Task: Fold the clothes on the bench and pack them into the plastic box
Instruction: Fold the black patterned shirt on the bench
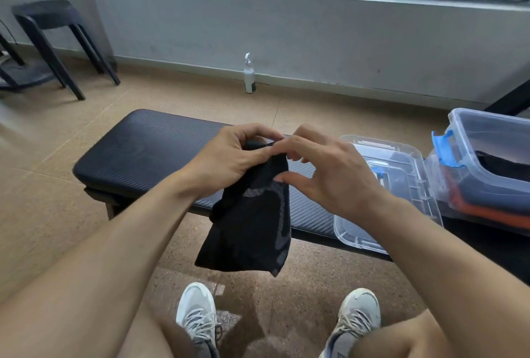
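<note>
While I sit with both arms stretched forward, the black padded bench (149,151) runs crosswise beyond and below my fingers, bare along its left stretch. Off to the right of my fingers, at the bench's far right end, stands the plastic box (487,157), clear with a blue latch, dark cloth lying inside it and something orange low against its wall. Its clear lid (381,191) lies flat on the bench between the box and my right hand (329,174), partly hidden behind that hand. From my fingers hangs a black mesh garment (252,220), held in the air in front of the bench, its lower edge dangling free above my shoes. My left hand (229,157) is closed on its top edge. My right thumb and forefinger pinch the same edge just beside the left fingertips, the other right fingers spread loose.
</note>
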### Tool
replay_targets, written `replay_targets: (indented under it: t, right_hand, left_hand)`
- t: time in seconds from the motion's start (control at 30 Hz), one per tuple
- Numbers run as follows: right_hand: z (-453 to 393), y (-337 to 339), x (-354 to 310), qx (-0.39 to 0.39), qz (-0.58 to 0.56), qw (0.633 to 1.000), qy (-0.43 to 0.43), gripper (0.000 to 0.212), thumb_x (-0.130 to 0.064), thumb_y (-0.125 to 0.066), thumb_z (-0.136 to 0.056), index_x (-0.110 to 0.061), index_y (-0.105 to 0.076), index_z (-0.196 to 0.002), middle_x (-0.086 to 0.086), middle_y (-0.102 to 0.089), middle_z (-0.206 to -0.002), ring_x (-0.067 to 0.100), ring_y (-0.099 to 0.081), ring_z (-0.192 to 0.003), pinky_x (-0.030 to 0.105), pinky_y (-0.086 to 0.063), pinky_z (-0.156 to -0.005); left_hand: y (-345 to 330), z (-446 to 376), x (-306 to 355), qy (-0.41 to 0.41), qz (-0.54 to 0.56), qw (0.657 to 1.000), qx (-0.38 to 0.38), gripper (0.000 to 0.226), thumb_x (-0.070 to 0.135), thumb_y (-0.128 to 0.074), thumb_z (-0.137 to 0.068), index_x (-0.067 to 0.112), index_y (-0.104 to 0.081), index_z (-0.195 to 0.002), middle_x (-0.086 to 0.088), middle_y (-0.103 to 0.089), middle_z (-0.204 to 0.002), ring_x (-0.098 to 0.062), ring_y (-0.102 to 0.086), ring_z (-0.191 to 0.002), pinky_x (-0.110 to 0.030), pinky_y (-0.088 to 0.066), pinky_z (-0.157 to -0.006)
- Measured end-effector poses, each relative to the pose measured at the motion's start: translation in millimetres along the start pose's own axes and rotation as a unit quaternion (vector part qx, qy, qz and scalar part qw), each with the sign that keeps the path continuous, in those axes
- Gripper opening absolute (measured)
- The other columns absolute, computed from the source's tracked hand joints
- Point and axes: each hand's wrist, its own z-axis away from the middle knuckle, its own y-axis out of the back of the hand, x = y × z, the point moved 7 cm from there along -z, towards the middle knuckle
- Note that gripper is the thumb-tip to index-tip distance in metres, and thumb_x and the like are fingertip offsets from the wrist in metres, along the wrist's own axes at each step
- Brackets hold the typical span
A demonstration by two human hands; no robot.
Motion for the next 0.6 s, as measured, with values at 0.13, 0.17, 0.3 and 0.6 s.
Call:
replay_targets:
  t: [0.13,0.17,0.3,0.6]
  right_hand:
    - [-1,1,2,0.019,0.015,1.0,-0.015,0.029,-0.036,-0.077,-0.082,-0.019,-0.067,-0.104,-0.005,-0.06,-0.098,0.005,-0.051,-0.082,0.036,-0.055,-0.069]
    - [1,3,5,0.025,0.012,0.999,-0.029,0.028,-0.038,-0.078,-0.082,-0.019,-0.066,-0.099,-0.006,-0.061,-0.097,0.005,-0.05,-0.081,0.036,-0.055,-0.069]
    - [2,8,20,0.03,-0.018,0.996,-0.076,0.019,-0.038,-0.076,-0.085,-0.023,-0.067,-0.09,-0.008,-0.063,-0.103,0.012,-0.058,-0.087,0.043,-0.055,-0.073]
    - [8,10,27,-0.043,-0.323,0.93,-0.171,0.029,-0.007,-0.063,-0.087,-0.022,-0.046,-0.069,-0.006,-0.059,-0.071,0.023,-0.06,-0.073,0.03,-0.049,-0.07]
  left_hand:
    - [-3,0,-3,0.019,0.012,1.0,-0.017,0.028,0.024,-0.075,-0.08,0.015,-0.062,-0.102,-0.019,-0.075,-0.093,-0.034,-0.075,-0.085,-0.046,-0.062,-0.083]
    - [-4,-1,-4,0.02,0.014,1.0,-0.013,0.029,0.024,-0.078,-0.077,0.012,-0.06,-0.097,-0.018,-0.074,-0.089,-0.032,-0.074,-0.082,-0.045,-0.062,-0.081]
    - [2,-1,-4,0.027,0.039,0.999,0.021,0.029,0.026,-0.08,-0.074,0.011,-0.057,-0.082,-0.012,-0.073,-0.077,-0.022,-0.073,-0.071,-0.028,-0.061,-0.063]
    - [86,0,-26,0.04,-0.07,0.923,0.377,0.025,0.038,-0.074,-0.091,0.016,-0.063,-0.088,0.003,-0.067,-0.082,-0.008,-0.062,-0.074,-0.016,-0.047,-0.057]
